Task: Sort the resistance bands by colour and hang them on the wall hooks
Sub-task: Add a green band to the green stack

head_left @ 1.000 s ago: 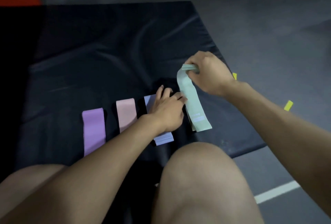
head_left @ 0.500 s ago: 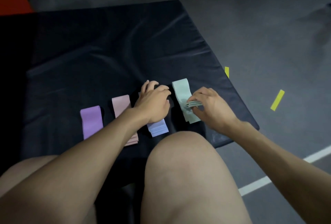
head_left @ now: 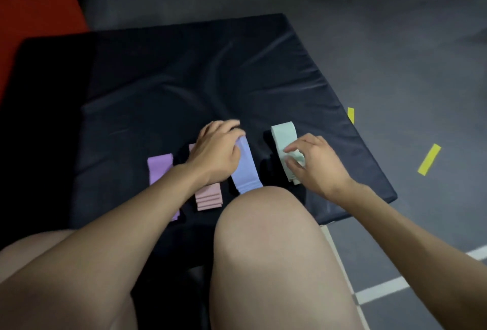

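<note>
On mat (head_left: 158,87) — left hand (head_left: 214,154) on blue bands (head_left: 246,166), right hand (head_left: 315,163) on green bands (head_left: 284,137)

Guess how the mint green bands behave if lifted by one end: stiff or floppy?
Likely floppy: the mint green bands lie flat on the black mat, curled over at the far end. Probably light, thin strips. The stack may slide apart; the right hand rests on it.

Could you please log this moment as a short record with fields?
surface: black mat on a grey floor
stacks, left to right: purple bands; pink bands; blue bands; mint-green bands
left hand: curled over the blue bands' far end
right hand: on the mint-green bands
hung on hooks: none visible
</note>
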